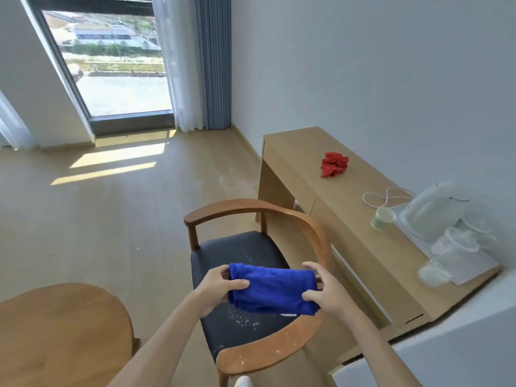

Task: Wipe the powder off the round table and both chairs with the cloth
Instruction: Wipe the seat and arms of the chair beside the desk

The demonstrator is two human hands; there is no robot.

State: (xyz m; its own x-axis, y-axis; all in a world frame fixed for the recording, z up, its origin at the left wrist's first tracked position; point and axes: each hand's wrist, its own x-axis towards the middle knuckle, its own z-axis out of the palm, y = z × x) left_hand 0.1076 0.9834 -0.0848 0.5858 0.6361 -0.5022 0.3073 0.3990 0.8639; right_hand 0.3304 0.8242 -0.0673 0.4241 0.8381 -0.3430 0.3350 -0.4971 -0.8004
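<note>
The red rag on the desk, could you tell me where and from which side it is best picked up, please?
Pinch the raised bunched folds at the middle of the red rag, coming straight down from above. It lies crumpled in a loose heap on the desk, with bare top all round it, so nothing blocks a top grip.

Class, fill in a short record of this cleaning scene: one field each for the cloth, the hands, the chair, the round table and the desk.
cloth: blue cloth, folded, held above the chair seat
hands: left hand grips the cloth's left end; right hand grips its right end
chair: wooden chair with dark seat; white powder specks on the seat and the near armrest
round table: round table at lower left; no powder discernible on the visible part
desk: desk by the wall holds a red cloth, a white kettle and a cup
</note>
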